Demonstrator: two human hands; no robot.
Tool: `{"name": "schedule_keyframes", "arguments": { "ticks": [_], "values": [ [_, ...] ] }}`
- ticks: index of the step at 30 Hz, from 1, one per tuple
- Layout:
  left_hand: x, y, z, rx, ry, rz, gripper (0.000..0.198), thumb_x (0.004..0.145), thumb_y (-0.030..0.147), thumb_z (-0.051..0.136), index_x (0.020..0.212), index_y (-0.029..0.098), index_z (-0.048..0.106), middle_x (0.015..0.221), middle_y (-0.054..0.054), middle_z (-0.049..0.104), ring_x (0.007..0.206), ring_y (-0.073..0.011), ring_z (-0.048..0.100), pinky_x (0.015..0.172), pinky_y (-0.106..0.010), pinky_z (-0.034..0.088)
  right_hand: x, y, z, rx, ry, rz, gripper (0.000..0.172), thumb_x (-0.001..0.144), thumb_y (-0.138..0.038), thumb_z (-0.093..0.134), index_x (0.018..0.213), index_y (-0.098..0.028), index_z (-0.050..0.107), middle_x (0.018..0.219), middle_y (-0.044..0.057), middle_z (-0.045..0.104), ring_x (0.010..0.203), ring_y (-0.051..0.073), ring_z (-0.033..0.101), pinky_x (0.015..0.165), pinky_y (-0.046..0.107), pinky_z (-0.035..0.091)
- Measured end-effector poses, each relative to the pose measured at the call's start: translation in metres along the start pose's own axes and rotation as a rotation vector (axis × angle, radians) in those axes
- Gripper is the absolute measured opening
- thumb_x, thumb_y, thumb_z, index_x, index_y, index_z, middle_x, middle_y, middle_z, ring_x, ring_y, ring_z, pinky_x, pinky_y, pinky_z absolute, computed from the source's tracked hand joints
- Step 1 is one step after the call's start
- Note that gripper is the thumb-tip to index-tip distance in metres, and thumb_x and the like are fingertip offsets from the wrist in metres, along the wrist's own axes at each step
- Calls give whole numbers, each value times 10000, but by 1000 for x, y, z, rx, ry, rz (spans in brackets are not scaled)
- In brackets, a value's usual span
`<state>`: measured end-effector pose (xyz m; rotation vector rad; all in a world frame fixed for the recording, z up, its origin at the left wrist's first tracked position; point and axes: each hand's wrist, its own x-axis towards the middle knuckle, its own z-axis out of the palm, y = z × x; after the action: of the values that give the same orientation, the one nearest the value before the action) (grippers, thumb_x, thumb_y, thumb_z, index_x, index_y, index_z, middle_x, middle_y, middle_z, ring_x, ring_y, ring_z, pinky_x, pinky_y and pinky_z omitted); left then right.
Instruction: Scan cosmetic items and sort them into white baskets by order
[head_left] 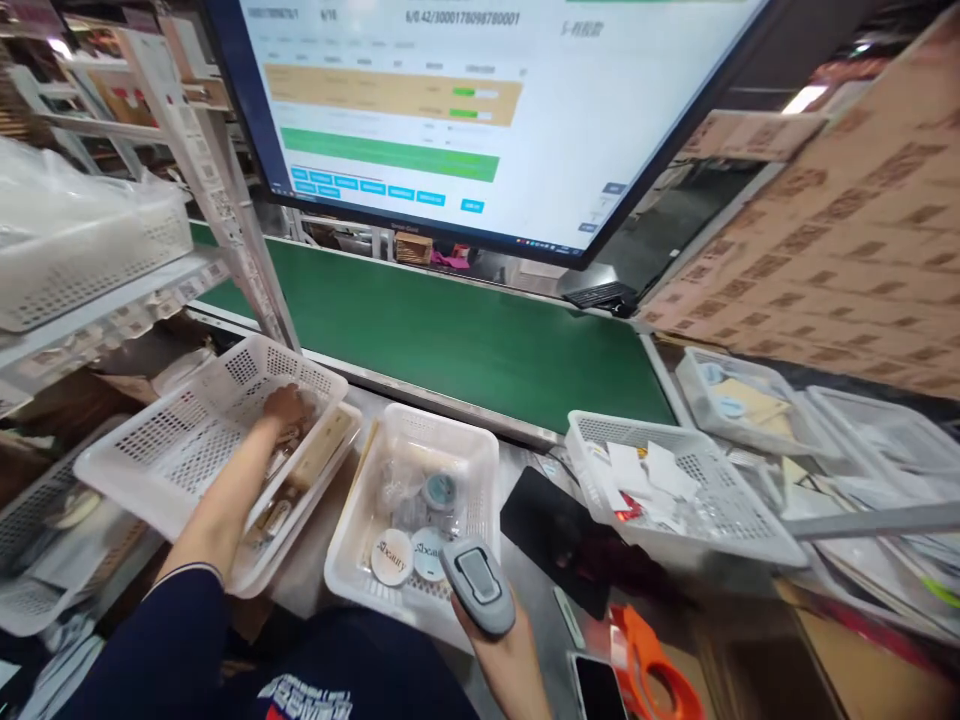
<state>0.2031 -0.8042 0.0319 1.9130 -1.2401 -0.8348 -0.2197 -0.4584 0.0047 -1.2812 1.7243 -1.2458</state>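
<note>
My left hand (287,407) reaches into the tilted white basket (187,430) on the left. Its fingers curl down among small clear-wrapped items by the side wall; what they grip is hard to make out. My right hand (499,640) is closed around a grey handheld scanner (478,588), held above the near edge of the middle white basket (486,470). Inside that basket lie two round white discs with lettering, one a lettered disc (391,556), a round teal-topped container (439,490) and clear plastic packaging (397,482).
A green conveyor belt (450,335) runs behind the baskets, below a large monitor (412,120). To the right are a white basket of cards and packets (731,500), a black mat (551,530), a phone (598,688) and an orange tape dispenser (646,665). Metal shelving (225,190) stands left.
</note>
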Motion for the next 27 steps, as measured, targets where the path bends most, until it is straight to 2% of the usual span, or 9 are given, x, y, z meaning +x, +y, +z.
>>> {"name": "schedule_keyframes", "arguments": {
  "ticks": [3, 6, 9, 12, 15, 19, 22, 25, 27],
  "values": [
    [-3, 20, -11, -156, -12, -67, 388, 1014, 572, 601, 990, 187, 637, 1006, -166, 746, 1220, -380, 739, 903, -409, 608, 15, -21, -3, -19, -11, -18, 409, 837, -543, 853, 1087, -220, 851, 1080, 136, 880, 980, 402, 864, 857, 520, 734],
    [-27, 47, -5, -467, -183, -94, 568, 1102, 565, 330, 1269, 157, 688, 1063, -150, 793, 943, -276, 792, 700, -317, 586, 42, -54, 8, -31, -85, -159, 275, 831, -447, 827, 1000, -230, 814, 989, 93, 812, 875, 326, 809, 803, 461, 705],
    [-71, 69, 24, -755, -427, -177, 560, 1032, 574, 488, 1318, 149, 715, 1075, -152, 821, 818, -271, 795, 607, -300, 561, 69, -85, 31, -43, -170, -300, 234, 808, -331, 784, 1013, -222, 755, 1042, 75, 735, 917, 266, 759, 841, 396, 676],
    [-115, 81, 60, -745, -575, -227, 514, 960, 524, 578, 1278, 152, 733, 1065, -138, 835, 795, -287, 805, 603, -311, 577, 87, -99, 46, -91, -195, -325, 285, 796, -292, 783, 1062, -214, 715, 1086, 74, 703, 960, 257, 742, 873, 390, 656],
    [-141, 82, 93, -697, -653, -224, 513, 923, 551, 599, 1234, 168, 741, 1046, -127, 839, 808, -295, 800, 617, -323, 581, 88, -97, 43, -109, -179, -294, 325, 819, -283, 792, 1125, -201, 720, 1084, 70, 708, 986, 268, 743, 898, 402, 639],
    [-147, 79, 137, -490, -683, -13, 600, 878, 682, 654, 1164, 169, 773, 1088, -154, 836, 923, -327, 785, 675, -356, 585, 67, -74, 18, -71, -100, -237, 299, 824, -311, 794, 1093, -192, 739, 1062, 77, 737, 987, 289, 765, 882, 409, 632],
    [-148, 83, 178, -258, -644, 279, 579, 846, 677, 800, 1140, 179, 821, 1200, -166, 835, 1115, -368, 768, 872, -400, 607, 42, -46, -1, 68, 23, -89, 387, 796, -410, 863, 1116, -213, 769, 1112, 107, 827, 1036, 325, 814, 942, 464, 669],
    [-154, 88, 223, 270, -595, 632, 503, 970, 609, 790, 1232, 182, 823, 1347, -200, 802, 1273, -406, 740, 1087, -456, 573, 17, -21, -13, 167, 130, 66, 457, 798, -512, 874, 1135, -214, 796, 1152, 153, 885, 1083, 383, 855, 1010, 565, 690],
    [-159, 85, 248, 618, -556, 721, 462, 1048, 488, 732, 1356, 149, 790, 1468, -257, 743, 1374, -439, 698, 1173, -523, 539, 3, -8, -18, 182, 174, 126, 469, 778, -554, 879, 1089, -210, 810, 1138, 176, 896, 1085, 420, 866, 1033, 620, 691]
  ]
}}
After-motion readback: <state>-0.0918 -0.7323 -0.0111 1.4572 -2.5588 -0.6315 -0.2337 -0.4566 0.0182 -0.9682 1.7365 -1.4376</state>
